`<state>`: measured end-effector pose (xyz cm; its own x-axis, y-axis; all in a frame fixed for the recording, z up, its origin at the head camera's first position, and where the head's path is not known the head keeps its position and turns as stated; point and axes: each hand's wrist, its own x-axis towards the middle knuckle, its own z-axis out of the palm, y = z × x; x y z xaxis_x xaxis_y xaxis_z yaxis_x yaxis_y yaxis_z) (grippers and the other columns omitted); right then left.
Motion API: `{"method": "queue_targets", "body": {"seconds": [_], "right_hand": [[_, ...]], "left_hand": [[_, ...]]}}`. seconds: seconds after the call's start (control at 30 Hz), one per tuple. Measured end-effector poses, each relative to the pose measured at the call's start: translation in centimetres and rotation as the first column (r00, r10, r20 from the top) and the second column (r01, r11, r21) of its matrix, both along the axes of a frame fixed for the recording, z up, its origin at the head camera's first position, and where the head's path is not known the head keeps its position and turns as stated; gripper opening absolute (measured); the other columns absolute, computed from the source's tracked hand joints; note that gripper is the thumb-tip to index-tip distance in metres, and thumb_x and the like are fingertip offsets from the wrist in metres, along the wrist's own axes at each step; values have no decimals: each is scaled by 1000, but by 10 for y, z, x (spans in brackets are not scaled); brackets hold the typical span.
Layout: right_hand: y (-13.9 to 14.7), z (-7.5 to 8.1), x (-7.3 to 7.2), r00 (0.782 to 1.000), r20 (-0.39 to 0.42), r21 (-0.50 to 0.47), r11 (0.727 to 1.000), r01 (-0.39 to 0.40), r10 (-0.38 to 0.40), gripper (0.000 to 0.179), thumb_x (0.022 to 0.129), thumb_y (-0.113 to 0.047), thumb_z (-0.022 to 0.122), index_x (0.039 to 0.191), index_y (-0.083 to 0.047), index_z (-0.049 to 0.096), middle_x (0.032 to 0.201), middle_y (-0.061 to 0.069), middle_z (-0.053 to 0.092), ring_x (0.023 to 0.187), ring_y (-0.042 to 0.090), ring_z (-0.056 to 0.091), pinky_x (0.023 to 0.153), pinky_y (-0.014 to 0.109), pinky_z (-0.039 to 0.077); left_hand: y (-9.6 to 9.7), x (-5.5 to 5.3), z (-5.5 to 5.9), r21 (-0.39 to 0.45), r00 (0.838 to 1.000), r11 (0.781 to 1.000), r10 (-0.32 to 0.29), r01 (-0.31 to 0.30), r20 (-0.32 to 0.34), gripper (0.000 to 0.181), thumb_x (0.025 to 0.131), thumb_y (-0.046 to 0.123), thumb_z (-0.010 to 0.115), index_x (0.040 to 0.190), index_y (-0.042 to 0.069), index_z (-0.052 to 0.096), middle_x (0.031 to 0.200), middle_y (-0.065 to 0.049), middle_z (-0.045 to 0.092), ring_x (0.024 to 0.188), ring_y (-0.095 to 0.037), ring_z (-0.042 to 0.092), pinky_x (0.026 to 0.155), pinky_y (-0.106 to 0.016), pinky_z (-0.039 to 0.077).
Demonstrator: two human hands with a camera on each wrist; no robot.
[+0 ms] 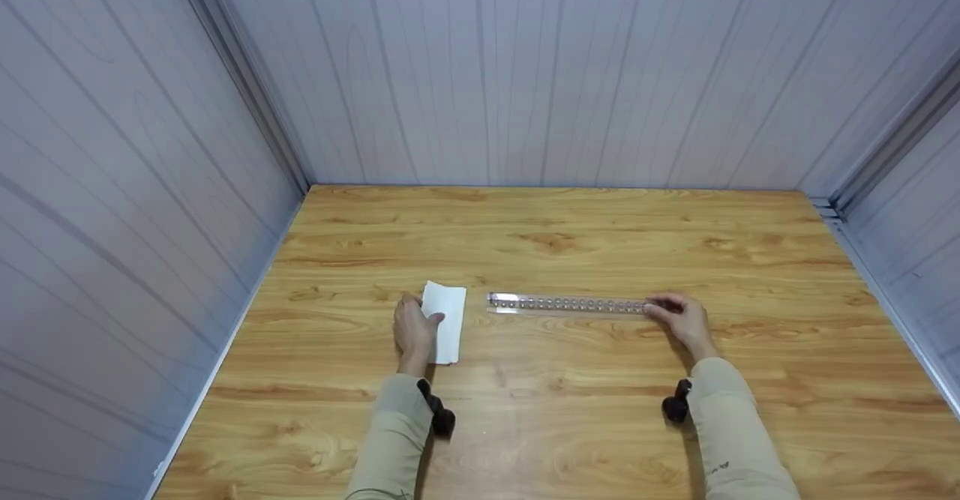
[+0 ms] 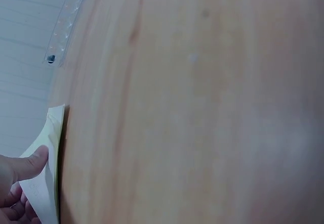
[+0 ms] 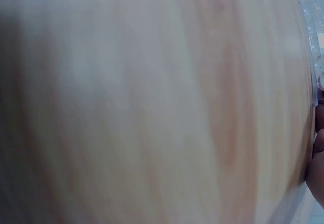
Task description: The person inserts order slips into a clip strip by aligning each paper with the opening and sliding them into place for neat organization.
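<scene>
In the head view my left hand holds a folded white paper by its left side, with the thumb on the top face. From the left wrist view, the thumb presses the paper while curled fingers lie behind it. My right hand pinches the right end of a long clear plastic strip between thumb and fingers. A row of small round shapes runs along the strip, and its left end lies just right of the paper. Only the strip's edge and some fingertips show in the right wrist view.
Both hands are over a wood-grain table. A pale panel wall rises at its back, with further panels at left and right. Dark devices are strapped at the left wrist and right wrist.
</scene>
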<state>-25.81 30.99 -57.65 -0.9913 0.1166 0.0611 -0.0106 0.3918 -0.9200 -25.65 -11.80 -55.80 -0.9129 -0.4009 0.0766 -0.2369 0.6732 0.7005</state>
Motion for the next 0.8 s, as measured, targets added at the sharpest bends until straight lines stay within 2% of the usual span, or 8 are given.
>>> {"method": "queue_targets", "body": {"seconds": [0.27, 0.37, 0.47, 0.67, 0.73, 0.8], "right_hand": [[-1, 1, 0, 1000, -1, 36, 999, 10, -10, 34, 77, -18, 68, 101, 4, 63, 100, 17, 60, 82, 3, 51, 71, 13, 41], [0, 0, 1, 1000, 3, 54, 998, 15, -15, 34, 76, -19, 68, 101, 4, 63, 99, 14, 61, 81, 2, 51, 71, 13, 40], [0, 0, 0, 1000, 6, 43, 999, 22, -23, 32, 76, -17, 69, 100, 3, 64, 96, 10, 62, 79, 0, 51, 70, 13, 41], [-1, -1, 0, 1000, -12, 27, 999, 25, -25, 32, 76, -17, 69, 100, 4, 64, 96, 13, 62, 78, 0, 52, 69, 13, 41], [-1, -1, 0, 1000, -1, -38, 999, 15, -15, 34, 76, -14, 69, 101, 8, 61, 95, 15, 61, 77, 1, 53, 69, 15, 43], [-2, -1, 0, 1000, 4, -52, 998, 26, -26, 34, 75, -13, 69, 101, 8, 61, 94, 12, 63, 76, -1, 53, 68, 15, 44]], "left_hand": [[0, 1, 3, 75, 1000, 997, -14, 14, -1, 30, 68, 0, 73, 90, -6, 53, 91, -19, 59, 89, -31, 57, 74, -39, 45], [0, 0, 4, 98, 999, 995, -13, 11, 29, 27, 69, -1, 71, 90, -7, 55, 92, -20, 60, 89, -32, 57, 74, -39, 45], [-1, 1, 5, 116, 999, 993, -22, 18, 31, 25, 70, -1, 70, 90, -8, 57, 90, -20, 61, 88, -32, 58, 74, -40, 45], [-2, 3, 6, 137, 999, 990, -43, 39, 27, 21, 73, 1, 68, 90, -8, 60, 91, -21, 62, 88, -31, 58, 76, -40, 45], [-2, 3, 7, 141, 999, 989, -51, 48, 17, 20, 74, 2, 67, 90, -8, 61, 91, -21, 62, 88, -31, 58, 77, -40, 45], [-2, 4, 8, 145, 998, 988, -56, 55, 4, 20, 75, 3, 67, 91, -8, 61, 92, -21, 62, 89, -31, 58, 77, -40, 45]]}}
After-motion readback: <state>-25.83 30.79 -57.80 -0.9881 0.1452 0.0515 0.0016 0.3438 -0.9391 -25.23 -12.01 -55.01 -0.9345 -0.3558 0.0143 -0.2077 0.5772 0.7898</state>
